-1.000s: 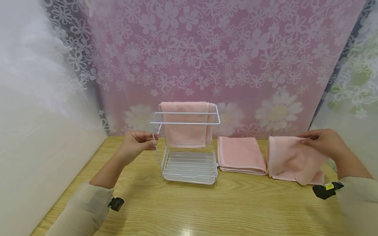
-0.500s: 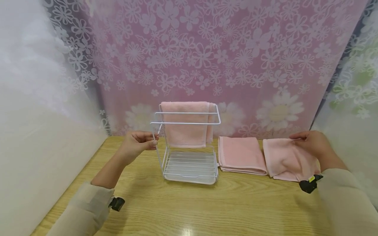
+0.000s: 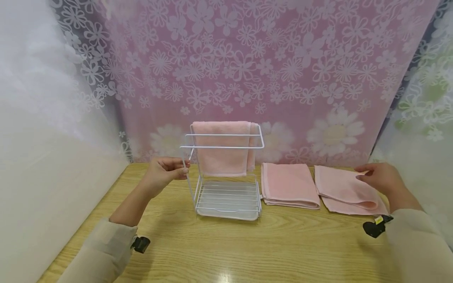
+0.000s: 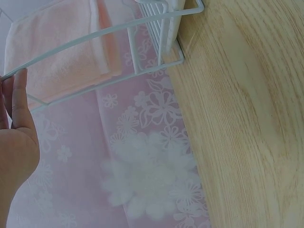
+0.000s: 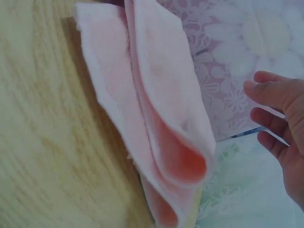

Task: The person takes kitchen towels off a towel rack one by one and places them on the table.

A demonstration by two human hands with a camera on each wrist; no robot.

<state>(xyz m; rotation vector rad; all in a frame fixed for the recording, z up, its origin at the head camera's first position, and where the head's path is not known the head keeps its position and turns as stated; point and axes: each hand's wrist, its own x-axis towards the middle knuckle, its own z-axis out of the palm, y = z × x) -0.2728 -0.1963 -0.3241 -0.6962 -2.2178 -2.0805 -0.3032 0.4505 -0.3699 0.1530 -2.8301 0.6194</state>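
Observation:
A white wire rack [image 3: 226,147] stands on the table, a folded pink towel [image 3: 221,161] draped over its back bar. My left hand [image 3: 163,175] pinches the rack's left upright between thumb and fingers; in the left wrist view the fingertips [image 4: 20,90] meet the wire. To the right lies another pink towel [image 3: 343,182], folded over with its near right corner curling up. Beside that towel hovers my right hand [image 3: 380,180], fingers loosely bent and holding nothing. The right wrist view shows a gap between this hand [image 5: 287,121] and the towel's looped fold [image 5: 175,90].
Between the rack and the right towel lies a neatly folded pink towel [image 3: 290,184]. A pale tray [image 3: 226,215] sits at the rack's base. A flowered pink curtain [image 3: 247,70] closes off the back, and a white wall [image 3: 56,129] rises on the left.
The right towel, gripped and lifted at first, moved left and now lies folded over on the table. My right hand has let go of it and drawn slightly right. The left hand has stayed put.

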